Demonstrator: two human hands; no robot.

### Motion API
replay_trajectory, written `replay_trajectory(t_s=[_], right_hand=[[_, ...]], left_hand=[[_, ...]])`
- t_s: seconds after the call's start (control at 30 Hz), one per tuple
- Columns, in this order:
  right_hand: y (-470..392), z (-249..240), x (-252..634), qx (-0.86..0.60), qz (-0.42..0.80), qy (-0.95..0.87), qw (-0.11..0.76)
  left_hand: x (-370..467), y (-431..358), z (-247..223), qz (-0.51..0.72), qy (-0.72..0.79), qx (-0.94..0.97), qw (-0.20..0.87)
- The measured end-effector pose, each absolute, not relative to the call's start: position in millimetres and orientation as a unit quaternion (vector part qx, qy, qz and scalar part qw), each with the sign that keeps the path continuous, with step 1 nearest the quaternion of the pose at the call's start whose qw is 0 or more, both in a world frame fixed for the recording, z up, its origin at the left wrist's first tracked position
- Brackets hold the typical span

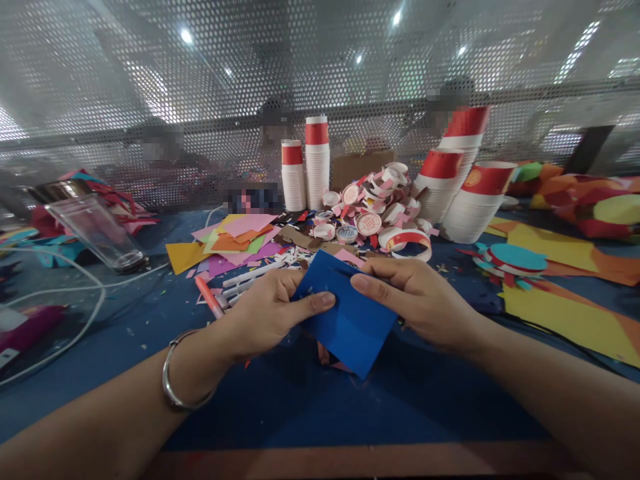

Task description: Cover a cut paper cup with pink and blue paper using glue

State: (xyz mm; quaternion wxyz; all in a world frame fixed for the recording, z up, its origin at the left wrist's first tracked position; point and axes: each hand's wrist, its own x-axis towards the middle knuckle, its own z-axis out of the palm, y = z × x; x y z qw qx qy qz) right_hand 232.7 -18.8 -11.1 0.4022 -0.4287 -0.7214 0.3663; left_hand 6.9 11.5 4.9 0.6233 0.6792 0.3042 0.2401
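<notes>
A sheet of blue paper (353, 327) is held up in front of me, tilted, with one corner pointing down towards the table. My left hand (273, 303) pinches its left edge, thumb on top and fingers behind. At the upper right edge, my right hand (417, 297) grips the same paper between thumb and fingers. A dark line or slit shows near the paper's upper edge, close to the right thumb. Beneath the sheet, a small brownish-pink piece (324, 353) partly shows; the rest of it is hidden.
Stacked red-and-white paper cups (317, 167) stand at the back, with more at the right. Cut cup pieces (369, 223) lie heaped in the middle. Around them are coloured papers (240, 243), markers (250, 277), a clear bottle (97, 230), a white cable (100, 287) and a turquoise paper turtle (517, 259).
</notes>
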Motion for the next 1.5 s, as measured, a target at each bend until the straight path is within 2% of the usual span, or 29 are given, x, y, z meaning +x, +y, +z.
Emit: replay_trajectory(t_s=[0.37, 0.6, 1.0, 1.37, 1.5], right_hand=[[-20.5, -10.2, 233.0, -0.433, 0.365, -0.724, 0.394], [-16.3, -12.6, 230.5, -0.412, 0.37, -0.727, 0.406], [-19.2, -2.6, 234.7, -0.459, 0.414, -0.678, 0.397], [-19.1, -2.0, 236.8, -0.434, 0.444, -0.676, 0.397], [-18.2, -3.2, 236.5, -0.418, 0.448, -0.694, 0.378]], left_hand=[[9.2, 12.4, 0.6, 0.231, 0.288, 0.682, 0.631], [17.4, -1.4, -0.1, 0.104, 0.292, 0.711, 0.631], [9.3, 7.6, 4.6, 0.214, 0.307, 0.638, 0.672], [9.6, 7.5, 2.7, 0.238, 0.334, 0.621, 0.668], [12.5, 4.6, 4.4, 0.211, 0.346, 0.628, 0.665]])
